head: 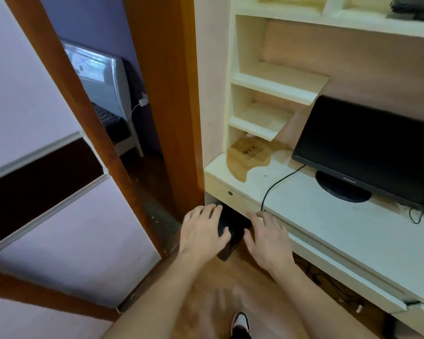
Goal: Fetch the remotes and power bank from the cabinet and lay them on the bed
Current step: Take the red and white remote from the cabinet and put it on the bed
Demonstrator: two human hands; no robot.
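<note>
Holding flat black rectangular device (230, 241) low beside cream desk (328, 216): left hand (202, 232) grips its edge, right hand (267, 243) splayed alongside. One-sided grip could slip, dropping it onto wooden floor (218, 285).

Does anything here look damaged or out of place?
Yes. The white coating on the desk is missing near its far left corner, leaving a ragged brown patch of bare wood beside the monitor.

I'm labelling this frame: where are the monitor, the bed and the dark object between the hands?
monitor (367, 148): head view, middle of screen.
bed (103, 89): head view, white end board.
dark object (235, 225): head view, top face.
</note>
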